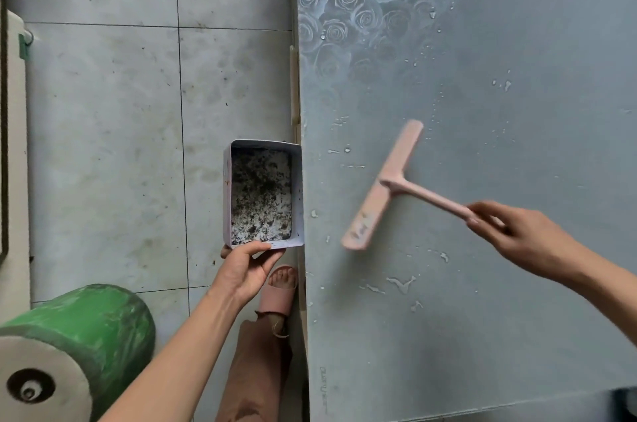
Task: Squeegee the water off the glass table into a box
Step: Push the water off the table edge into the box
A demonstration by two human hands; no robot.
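The right hand [517, 235] grips the pink squeegee [386, 187] by its handle, its long blade nearly in line with the tabletop [482, 318] edge, and the box [227, 194], held by the fingers of the left hand [246, 270], waits just left at that edge.

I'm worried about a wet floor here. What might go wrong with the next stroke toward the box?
1. The squeegee lies skewed to the glass table edge, so water may slip off its ends, miss the box and hit the tiled floor or the slippered foot.
2. The left hand grips only the box's near end; it may tip.
3. The right hand holds the handle's very tip, so weak pressure may leave droplets.
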